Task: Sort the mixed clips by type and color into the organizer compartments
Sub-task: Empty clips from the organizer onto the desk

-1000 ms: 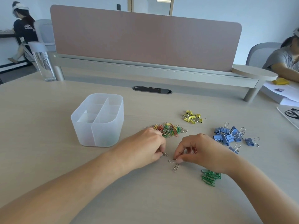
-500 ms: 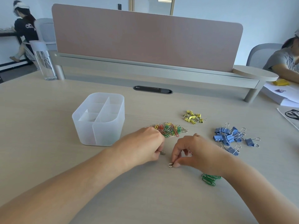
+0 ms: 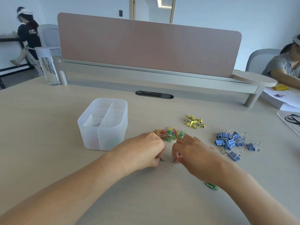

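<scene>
Both our hands sit low on the table [image 3: 48, 127], close together but not touching, with a narrow gap between the fingertips. Our left hand [image 3: 142, 151] has its fingers curled under and pinches a silver clip [image 3: 162, 159] against the tabletop. Our right hand [image 3: 193, 153] is curled the same way and pinches another silver clip [image 3: 173, 160] just beside the first.

Far left, at the back edge of the table, we see a clear water bottle [image 3: 47, 65] standing upright. Nearer to us and left of our hands stands the frosted organizer [image 3: 90, 137], divided into several compartments; through its cloudy wall we cannot tell what lies inside.

Just beyond our knuckles lies the mixed pile of paper clips [image 3: 168, 134], red, green, yellow and silver tangled together, touching or nearly touching the fingers of both hands. Further back and to the right sits a small heap of yellow binder clips [image 3: 194, 122]. Right of that, well apart from the organizer, the blue binder clips [image 3: 230, 141] are spread loosely, a few lying off from the main heap. One red paper clip [image 3: 211, 148] lies between our right hand and the blue heap. Some green paper clips [image 3: 211, 186] peek out beside our right wrist, partly hidden by it.
</scene>
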